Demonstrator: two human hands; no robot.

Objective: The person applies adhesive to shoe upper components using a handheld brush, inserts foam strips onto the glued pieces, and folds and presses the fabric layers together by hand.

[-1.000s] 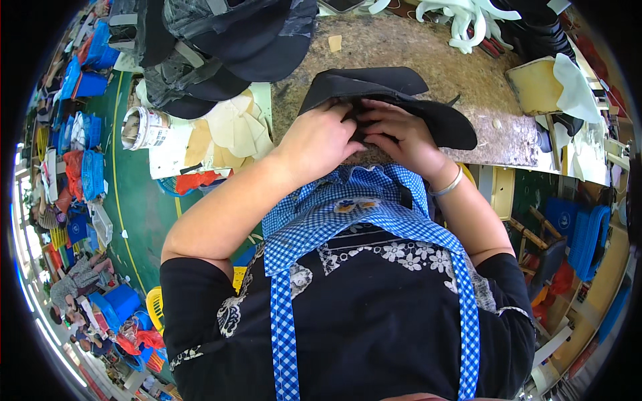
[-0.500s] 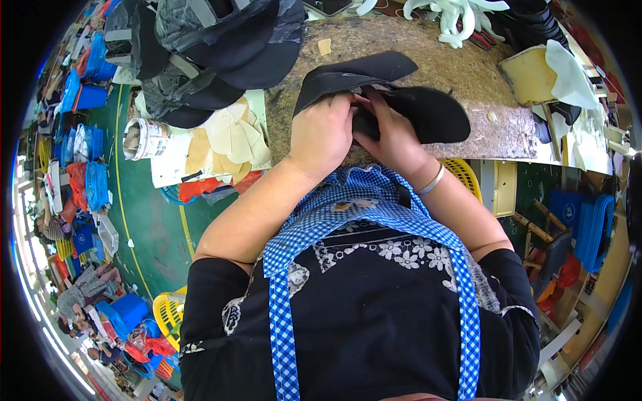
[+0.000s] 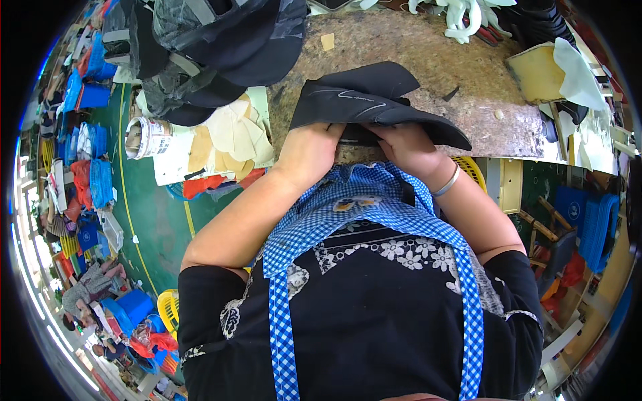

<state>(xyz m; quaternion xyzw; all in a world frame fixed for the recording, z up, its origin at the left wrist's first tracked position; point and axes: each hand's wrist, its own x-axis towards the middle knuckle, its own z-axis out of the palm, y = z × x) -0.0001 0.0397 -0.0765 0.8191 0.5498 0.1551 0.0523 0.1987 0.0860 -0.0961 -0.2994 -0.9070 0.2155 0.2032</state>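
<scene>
A black shoe upper (image 3: 361,100) with thin grey curved lines on its side is held just above the near edge of the workbench. My left hand (image 3: 307,147) grips its left lower edge, fingertips tucked under the material. Under the right part is my right hand (image 3: 411,148), closed on the lower edge, most of its fingers hidden by the upper. The upper is folded, with one flap rising at the back and another reaching right past my right hand.
More black uppers (image 3: 227,47) are heaped at the bench's far left. Beside them lie cream cut pieces (image 3: 231,137) and a paper-wrapped tub (image 3: 148,138). A yellowish block (image 3: 531,73) and white strips (image 3: 461,20) are at the far right. The workbench (image 3: 394,40) has small scraps on it.
The upper has been turned so its lined outer side shows, and its edge now covers my fingers. Both hands have moved slightly lower and farther apart.
</scene>
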